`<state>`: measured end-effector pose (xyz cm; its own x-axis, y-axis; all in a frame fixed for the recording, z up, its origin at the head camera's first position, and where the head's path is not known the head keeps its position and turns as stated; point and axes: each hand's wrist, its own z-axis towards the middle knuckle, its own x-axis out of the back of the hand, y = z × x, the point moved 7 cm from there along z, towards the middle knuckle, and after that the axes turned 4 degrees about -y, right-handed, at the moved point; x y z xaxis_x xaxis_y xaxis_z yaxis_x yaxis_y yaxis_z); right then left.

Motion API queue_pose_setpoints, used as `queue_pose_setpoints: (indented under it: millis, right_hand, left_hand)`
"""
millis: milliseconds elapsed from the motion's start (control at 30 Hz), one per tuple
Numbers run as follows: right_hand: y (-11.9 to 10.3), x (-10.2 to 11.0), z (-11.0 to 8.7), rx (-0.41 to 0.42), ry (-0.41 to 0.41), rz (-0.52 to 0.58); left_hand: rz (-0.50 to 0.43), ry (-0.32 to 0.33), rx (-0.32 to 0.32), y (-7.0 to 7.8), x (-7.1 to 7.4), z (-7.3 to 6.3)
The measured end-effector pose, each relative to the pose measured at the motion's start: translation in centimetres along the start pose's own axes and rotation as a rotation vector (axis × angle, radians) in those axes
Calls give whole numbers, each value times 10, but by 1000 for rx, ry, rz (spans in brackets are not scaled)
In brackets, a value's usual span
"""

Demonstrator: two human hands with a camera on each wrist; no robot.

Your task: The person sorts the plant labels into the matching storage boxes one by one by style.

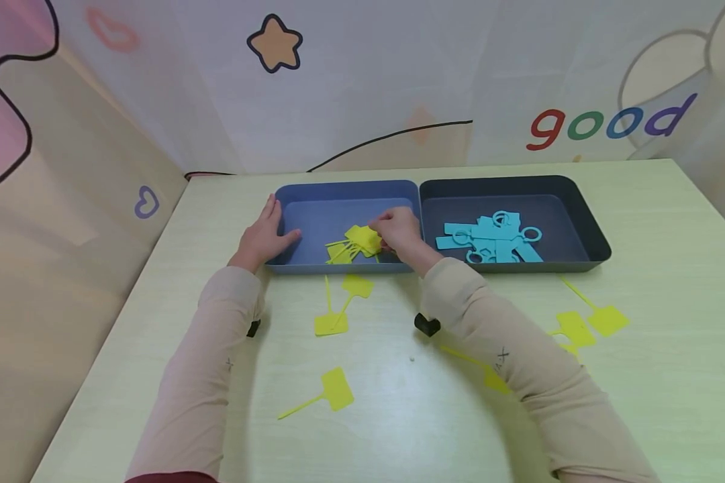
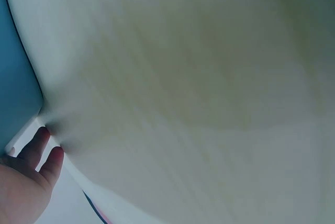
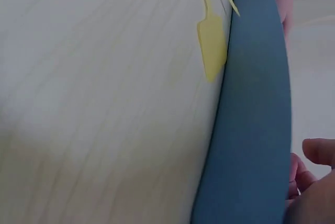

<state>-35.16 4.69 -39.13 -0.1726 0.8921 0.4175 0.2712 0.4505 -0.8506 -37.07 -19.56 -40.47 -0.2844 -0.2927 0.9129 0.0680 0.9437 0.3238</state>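
Note:
My left hand point(image 1: 258, 239) rests at the left wall of the blue tray point(image 1: 314, 194), its thumb over the rim and its fingers fairly straight along the outside. In the left wrist view, fingertips point(image 2: 55, 156) show beside the tray's corner. Inside the tray's right part is my right hand point(image 1: 401, 235), fingers loosely bent just above a pile of yellow plant tags point(image 1: 356, 243). The right wrist view shows its thumb point(image 3: 319, 150) apart from the fingers beyond the tray wall point(image 3: 251, 109), with nothing seen held. The wall hides part of that hand.
A dark tray point(image 1: 586, 228) stands against the blue one on the right, with several turquoise ring-ended tags point(image 1: 495, 235) in it. More yellow tags lie on the table, in front of the blue tray point(image 1: 331, 325), nearer me point(image 1: 337, 389) and at right point(image 1: 607, 320). A curtain point(image 1: 362, 87) hangs behind.

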Motion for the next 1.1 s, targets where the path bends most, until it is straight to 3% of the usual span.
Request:
queue_pose_setpoints:
  millis: [100,300,500,600,733,933,1100]
  right_hand:
    - [-10,1,-11,116,-40,-120]
    - [-24,-9,-50,473,-163,-473]
    - [-9,-38,-96,720,-269,-882]
    - [3,-50,-116,772,-336,-1023]
    - [14,-62,-135,821,-415,-1112]
    - [23,-75,-158,898,-506,-1168]
    - [29,-86,-172,913,-584,-1161]
  left_hand:
    - [3,-1,-1,0,0,-1]
    - [17,-6,5,-2,0,-1]
    - [21,-10,11,-3,-1,-1]
    - [19,-3,5,-3,0,-2]
    - [17,4,-5,-1,0,-3]
    - [18,3,-5,1,0,-2]
    - [16,-2,-3,1,-1,-1]
